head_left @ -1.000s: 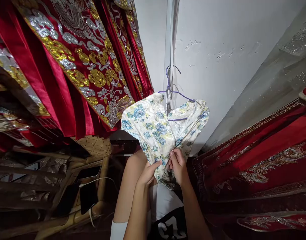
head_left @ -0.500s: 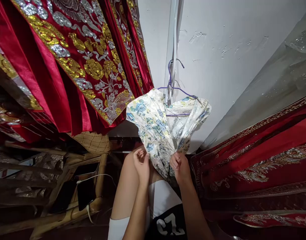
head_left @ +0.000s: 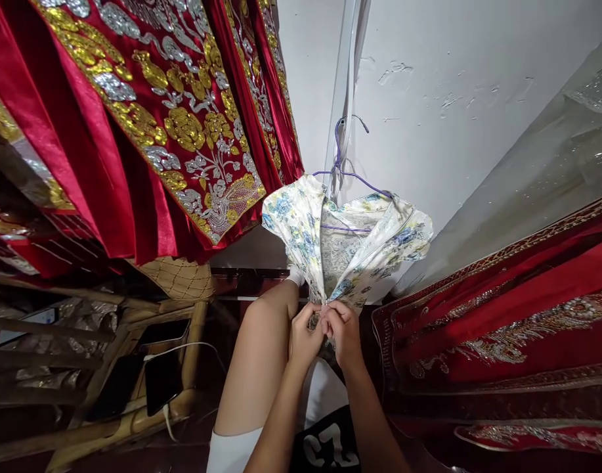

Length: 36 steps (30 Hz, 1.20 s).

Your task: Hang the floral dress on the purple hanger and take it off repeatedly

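A white floral garment point(head_left: 301, 226) with short sleeves and blue and yellow flowers hangs on a purple wire hanger point(head_left: 339, 157). Its front edges run down in a V and meet at my fingers. My left hand point(head_left: 308, 332) pinches the fabric where the two edges come together. Right beside it, nearly touching, my right hand point(head_left: 343, 328) pinches the same spot of the garment. Whatever fastening lies between the fingertips is too small to make out. Behind my hands the lower part of the garment is mostly hidden.
Red embroidered drapery point(head_left: 182, 131) with gold and silver sequins hangs at the left. A bamboo chair point(head_left: 195, 341) holds dark phones or tablets point(head_left: 163, 381) and a white cable point(head_left: 202, 345). More red beaded fabric point(head_left: 502, 328) stands at the right, before a white wall point(head_left: 429, 85).
My left hand has moved right from the garment's side to meet my right hand. The right hand has shifted slightly left, and the two front edges are now drawn together.
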Each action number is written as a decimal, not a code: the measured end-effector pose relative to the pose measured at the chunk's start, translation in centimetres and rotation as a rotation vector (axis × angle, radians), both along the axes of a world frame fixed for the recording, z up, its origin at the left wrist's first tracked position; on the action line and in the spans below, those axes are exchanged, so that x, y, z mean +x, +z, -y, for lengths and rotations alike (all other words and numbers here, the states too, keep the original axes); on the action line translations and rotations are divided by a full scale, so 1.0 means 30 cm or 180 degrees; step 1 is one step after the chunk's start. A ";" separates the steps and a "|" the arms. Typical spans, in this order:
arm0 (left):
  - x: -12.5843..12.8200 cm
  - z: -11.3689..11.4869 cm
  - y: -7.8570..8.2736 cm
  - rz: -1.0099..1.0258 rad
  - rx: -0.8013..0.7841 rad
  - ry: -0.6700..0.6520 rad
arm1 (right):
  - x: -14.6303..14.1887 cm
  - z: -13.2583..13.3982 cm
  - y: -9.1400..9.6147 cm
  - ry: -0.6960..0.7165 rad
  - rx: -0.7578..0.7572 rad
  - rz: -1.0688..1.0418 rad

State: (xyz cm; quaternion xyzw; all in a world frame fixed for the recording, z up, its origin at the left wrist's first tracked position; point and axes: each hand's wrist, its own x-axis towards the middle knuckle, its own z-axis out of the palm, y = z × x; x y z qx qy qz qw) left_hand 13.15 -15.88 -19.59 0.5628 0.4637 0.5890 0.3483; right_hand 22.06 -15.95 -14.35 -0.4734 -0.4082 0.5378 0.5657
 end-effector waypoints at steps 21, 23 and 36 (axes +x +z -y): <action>0.043 0.004 -0.030 -0.0051 -0.0317 -0.0032 | 0.030 -0.054 0.058 -0.0087 0.0076 0.0370; 0.057 -0.003 -0.035 -0.0022 -0.0404 -0.0020 | 0.026 -0.104 0.120 -0.0186 0.0225 0.0433; 0.254 -0.064 -0.127 0.0348 -0.0901 -0.0568 | 0.081 -0.390 0.513 -0.0350 0.1297 0.0149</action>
